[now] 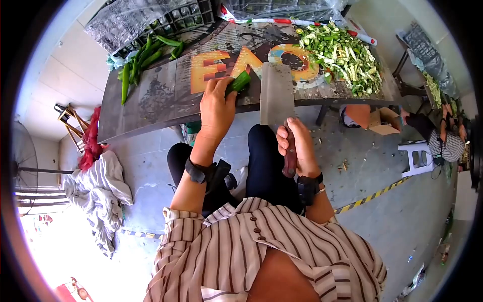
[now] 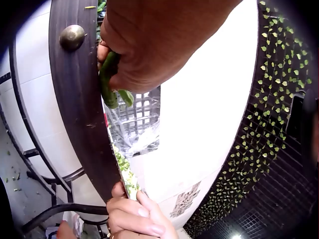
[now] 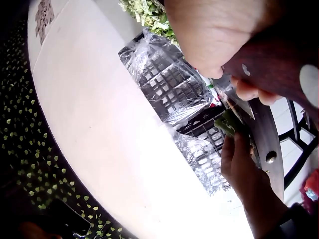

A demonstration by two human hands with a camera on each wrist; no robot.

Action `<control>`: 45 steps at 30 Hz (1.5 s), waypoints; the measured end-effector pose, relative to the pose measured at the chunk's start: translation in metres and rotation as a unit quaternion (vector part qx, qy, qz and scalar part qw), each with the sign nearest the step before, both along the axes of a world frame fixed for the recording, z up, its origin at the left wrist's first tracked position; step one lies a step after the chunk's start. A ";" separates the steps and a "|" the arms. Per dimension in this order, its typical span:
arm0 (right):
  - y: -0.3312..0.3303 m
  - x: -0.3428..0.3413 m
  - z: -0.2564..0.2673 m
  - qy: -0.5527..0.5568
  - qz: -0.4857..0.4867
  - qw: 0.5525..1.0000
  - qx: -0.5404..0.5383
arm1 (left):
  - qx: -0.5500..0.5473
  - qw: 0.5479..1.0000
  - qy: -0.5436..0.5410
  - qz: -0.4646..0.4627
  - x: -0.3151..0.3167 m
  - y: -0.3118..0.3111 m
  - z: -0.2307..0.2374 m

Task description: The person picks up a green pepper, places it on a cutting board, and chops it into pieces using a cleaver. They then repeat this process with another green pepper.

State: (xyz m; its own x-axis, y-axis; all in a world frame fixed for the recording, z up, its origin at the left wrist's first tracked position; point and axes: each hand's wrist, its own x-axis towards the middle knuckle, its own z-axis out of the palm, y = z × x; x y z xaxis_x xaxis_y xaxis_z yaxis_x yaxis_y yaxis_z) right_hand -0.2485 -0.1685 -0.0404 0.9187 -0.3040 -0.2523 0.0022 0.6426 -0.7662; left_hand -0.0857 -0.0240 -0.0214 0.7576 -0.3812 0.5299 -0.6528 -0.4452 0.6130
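Note:
My left hand (image 1: 218, 110) grips green peppers (image 1: 240, 82) near the front edge of the table (image 1: 166, 103). Their ends stick out past the fingers toward the right; in the left wrist view the peppers (image 2: 108, 82) show under the thumb. My right hand (image 1: 303, 146) holds a cleaver (image 1: 276, 93) by its dark wooden handle (image 3: 279, 69). Its broad blade lies over the table's front edge, just right of the left hand. A heap of chopped green peppers (image 1: 347, 63) covers the table's right end. Whole long green peppers (image 1: 143, 59) lie at the left end.
Black plastic crates (image 1: 191, 15) with clear film stand behind the table. A white stool (image 1: 416, 157) and another person (image 1: 445, 138) are at the far right. An open cardboard box (image 1: 385, 122) sits on the floor beyond the table. Grey cloth (image 1: 100, 189) hangs at the left.

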 end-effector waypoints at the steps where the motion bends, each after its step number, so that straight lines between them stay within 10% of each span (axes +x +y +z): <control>1: 0.000 0.000 0.000 0.000 -0.006 1.000 0.002 | 0.001 1.000 -0.001 0.000 0.000 0.000 0.000; 28: 0.015 0.003 0.025 0.037 0.053 0.990 -0.123 | -0.041 0.999 0.032 0.010 0.002 0.001 0.001; 40: 0.014 0.003 0.021 0.041 0.055 0.990 -0.125 | -0.291 0.949 0.119 0.028 0.020 0.031 0.002; 45: 0.015 0.005 0.021 0.039 0.055 0.990 -0.125 | -0.178 0.978 0.097 0.051 0.020 0.039 0.008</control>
State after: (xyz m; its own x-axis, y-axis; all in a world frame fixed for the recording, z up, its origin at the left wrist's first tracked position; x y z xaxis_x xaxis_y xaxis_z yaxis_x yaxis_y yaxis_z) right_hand -0.2439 -0.1536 -0.0191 0.9302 -0.2654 -0.2536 -0.1232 0.4251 -0.8967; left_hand -0.0655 0.0147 -0.0133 0.8813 -0.1158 0.4581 -0.4724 -0.2372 0.8489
